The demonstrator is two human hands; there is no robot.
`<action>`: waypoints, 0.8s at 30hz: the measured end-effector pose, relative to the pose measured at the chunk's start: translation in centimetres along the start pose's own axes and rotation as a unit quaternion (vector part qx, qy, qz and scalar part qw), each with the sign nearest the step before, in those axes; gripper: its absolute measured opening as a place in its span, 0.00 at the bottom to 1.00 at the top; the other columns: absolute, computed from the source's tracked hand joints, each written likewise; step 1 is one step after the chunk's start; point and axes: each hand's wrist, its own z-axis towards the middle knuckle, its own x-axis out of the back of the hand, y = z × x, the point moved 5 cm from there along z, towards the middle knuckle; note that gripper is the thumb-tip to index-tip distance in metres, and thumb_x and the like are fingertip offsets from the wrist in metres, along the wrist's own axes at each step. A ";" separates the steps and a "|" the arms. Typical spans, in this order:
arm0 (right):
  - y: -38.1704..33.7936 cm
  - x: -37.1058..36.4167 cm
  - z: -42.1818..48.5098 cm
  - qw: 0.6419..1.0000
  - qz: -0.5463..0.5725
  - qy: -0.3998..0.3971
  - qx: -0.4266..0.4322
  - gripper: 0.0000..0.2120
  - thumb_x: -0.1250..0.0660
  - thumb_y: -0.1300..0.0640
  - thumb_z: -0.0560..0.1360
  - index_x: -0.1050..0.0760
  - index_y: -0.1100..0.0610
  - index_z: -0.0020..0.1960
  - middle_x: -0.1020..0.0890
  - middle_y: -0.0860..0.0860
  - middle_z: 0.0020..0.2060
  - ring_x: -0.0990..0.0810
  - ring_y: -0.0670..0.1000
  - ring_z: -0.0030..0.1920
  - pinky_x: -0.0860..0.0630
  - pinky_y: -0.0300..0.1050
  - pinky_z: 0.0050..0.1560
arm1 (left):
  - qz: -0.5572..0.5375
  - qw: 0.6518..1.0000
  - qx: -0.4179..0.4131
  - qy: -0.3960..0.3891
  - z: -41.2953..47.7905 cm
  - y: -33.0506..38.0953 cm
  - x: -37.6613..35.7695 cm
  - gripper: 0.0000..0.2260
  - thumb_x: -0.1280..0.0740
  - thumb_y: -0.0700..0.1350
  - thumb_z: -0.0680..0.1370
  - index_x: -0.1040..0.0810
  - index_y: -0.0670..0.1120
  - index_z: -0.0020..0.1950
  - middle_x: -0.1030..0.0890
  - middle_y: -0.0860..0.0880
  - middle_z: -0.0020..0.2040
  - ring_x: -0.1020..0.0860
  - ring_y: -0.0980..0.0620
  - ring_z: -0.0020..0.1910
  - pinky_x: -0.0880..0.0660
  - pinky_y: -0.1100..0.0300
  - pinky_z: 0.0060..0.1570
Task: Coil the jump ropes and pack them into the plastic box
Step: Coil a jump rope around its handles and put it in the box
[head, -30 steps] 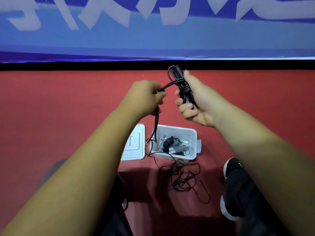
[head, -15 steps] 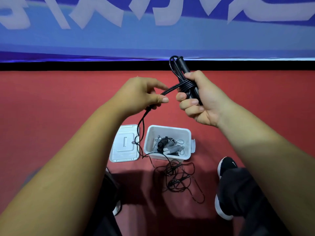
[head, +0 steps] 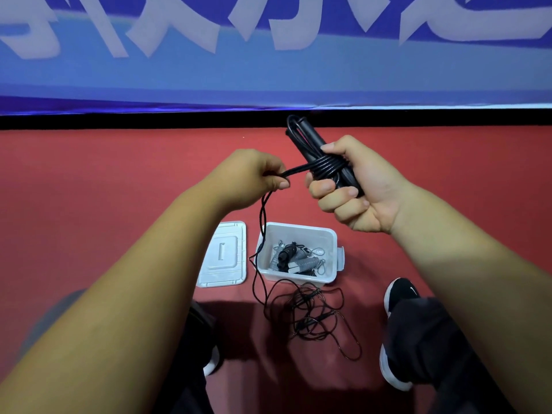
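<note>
Plastic box (head: 299, 228) on floor (head: 89, 189): lid (head: 222, 255) flat just left; coiled ropes (head: 294, 258) inside; loose rope (head: 310, 319) tangled just in front.

Black jump rope (head: 325, 167), partly wound in a bundle, hangs loose past the open white plastic box (head: 301, 234).

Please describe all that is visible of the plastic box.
The plastic box is white, translucent-looking, rectangular, with a latch tab on its right end. It stands open on the red floor, its lid flat beside it on the left. Inside lie coiled ropes, grey and black. A black cord hangs past its left wall.
</note>
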 end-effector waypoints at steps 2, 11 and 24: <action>0.6 -0.3 0.0 0.998 0.005 -0.054 -0.033 0.18 0.36 0.42 0.76 0.29 0.57 0.51 0.32 0.47 0.33 0.44 0.40 0.24 0.52 0.32 0.19 | -0.020 1.000 0.003 -0.007 0.1 0.1 -0.4 0.03 0.26 0.48 0.79 0.14 0.51 0.51 0.15 0.50 0.45 0.19 0.48 0.49 0.24 0.56 0.52; 4.7 -1.9 0.4 0.944 0.062 -0.298 -0.126 0.37 0.37 0.45 0.79 0.41 0.58 0.84 0.33 0.50 0.31 0.42 0.44 0.25 0.51 0.33 0.21 | -0.150 0.982 -0.065 -0.099 -0.5 2.0 -1.6 0.05 0.35 0.41 0.78 0.21 0.43 0.47 0.18 0.44 0.42 0.25 0.55 0.40 0.22 0.52 0.44; 8.3 -0.4 1.3 0.961 -0.095 -0.172 -0.194 0.10 0.33 0.48 0.75 0.25 0.52 0.53 0.31 0.51 0.35 0.41 0.43 0.26 0.49 0.32 0.21 | -0.248 0.963 -0.059 -0.086 0.4 1.7 -0.7 0.13 0.25 0.26 0.70 0.18 0.43 0.46 0.17 0.41 0.42 0.17 0.45 0.44 0.20 0.49 0.50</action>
